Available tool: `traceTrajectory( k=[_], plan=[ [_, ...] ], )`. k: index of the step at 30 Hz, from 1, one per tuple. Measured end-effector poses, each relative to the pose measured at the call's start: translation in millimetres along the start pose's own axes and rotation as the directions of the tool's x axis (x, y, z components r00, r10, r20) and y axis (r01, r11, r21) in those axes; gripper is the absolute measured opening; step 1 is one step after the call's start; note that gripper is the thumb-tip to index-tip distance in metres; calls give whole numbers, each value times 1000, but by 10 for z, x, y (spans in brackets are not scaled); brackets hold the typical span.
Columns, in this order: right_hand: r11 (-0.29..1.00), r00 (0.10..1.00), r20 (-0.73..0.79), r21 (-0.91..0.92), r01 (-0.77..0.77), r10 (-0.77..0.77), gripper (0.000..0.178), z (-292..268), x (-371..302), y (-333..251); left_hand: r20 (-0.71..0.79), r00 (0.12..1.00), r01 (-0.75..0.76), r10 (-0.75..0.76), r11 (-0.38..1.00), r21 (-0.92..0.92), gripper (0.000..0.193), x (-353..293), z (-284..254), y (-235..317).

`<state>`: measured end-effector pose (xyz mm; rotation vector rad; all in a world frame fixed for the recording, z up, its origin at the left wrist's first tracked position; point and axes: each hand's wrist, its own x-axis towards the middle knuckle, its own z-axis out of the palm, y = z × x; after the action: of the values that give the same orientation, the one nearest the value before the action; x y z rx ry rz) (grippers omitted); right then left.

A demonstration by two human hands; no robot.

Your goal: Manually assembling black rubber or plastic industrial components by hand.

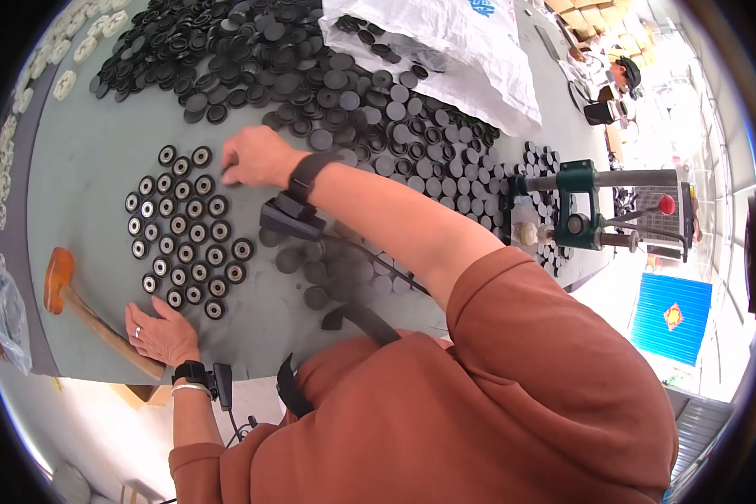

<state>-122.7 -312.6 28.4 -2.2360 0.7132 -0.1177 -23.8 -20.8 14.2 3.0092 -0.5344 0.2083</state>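
A cluster of small black wheels with metal bearing centres (197, 233) lies flat on the table, left of the middle. At the cluster's upper right edge is my right hand (262, 157), its fingers curled together; anything in them is hidden. My left hand (165, 333) rests on the table by the cluster's near edge, fingers lying apart and holding nothing visible. Left of that hand is a mallet (57, 281) with an orange head and a wooden handle. Beyond my right hand spreads a large heap of round black caps (277, 50), some of them face up and some showing their hollow side.
A green hand press (576, 206) stands at the right with a red-knobbed lever. A white sack (479, 71) lies at the far side, caps at its mouth. Pale plastic parts (65, 84) line the far left edge. Another person (617, 80) sits at the far right.
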Motion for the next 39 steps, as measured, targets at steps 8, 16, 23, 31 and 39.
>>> traceTrajectory(
  k=[8, 16, 23, 31, 39],
  plan=[
    [796, 954, -276, -599, -79, -114, 13, -840, -499, 191, -6, 1000, 9, -9, 999, 44, 49, -14, -44, -24],
    [642, 992, -120, -764, -66, -40, 16, -971, -326, 326, -5, 1000, -9, 9, 1000, -1, 50, -10, -47, -34],
    [654, 922, 189, 658, -375, 338, 20, -268, 64, -196, -10, 1000, -12, 11, 999, -30, 50, 16, -27, -21],
    [937, 932, -120, -116, 330, -343, 21, 121, 379, -589, -29, 999, -16, 15, 999, -46, 50, -15, -37, -35],
    [826, 914, 94, -400, 398, -395, 21, 513, 920, -875, -30, 999, -21, 19, 997, -76, 50, -15, -17, -31]
  ],
)
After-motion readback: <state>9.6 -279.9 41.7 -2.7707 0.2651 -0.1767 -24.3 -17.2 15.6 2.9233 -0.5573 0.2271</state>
